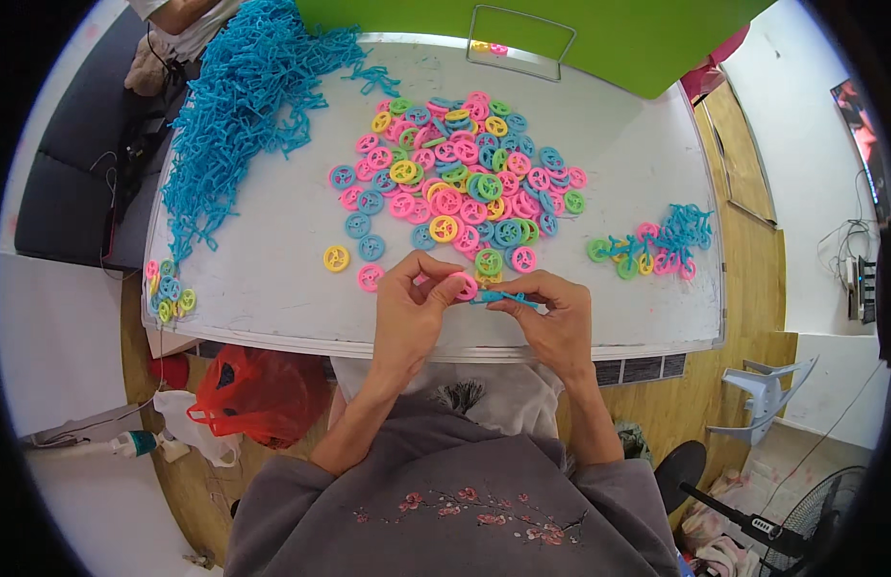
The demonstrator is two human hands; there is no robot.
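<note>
My left hand (pixel 411 306) is closed on a small pink toy wheel (pixel 464 286), pinched between thumb and fingers. In my right hand (pixel 553 315) is a blue plastic frame piece (pixel 498 297) with thin arms. The frame's left end meets the pink wheel just above the table's near edge; whether it sits in the hub I cannot tell. Beyond my hands spreads a heap of pink, blue, yellow and green wheels (pixel 447 203). A single yellow wheel (pixel 337 259) lies off to the left of the heap.
A tall pile of blue frame pieces (pixel 242 106) covers the table's far left. Wheels and blue frames lie in a small cluster (pixel 662 245) at the right. More wheels (pixel 170 290) sit at the left corner. A green panel (pixel 561 38) stands at the back. A red bag (pixel 258 394) is below.
</note>
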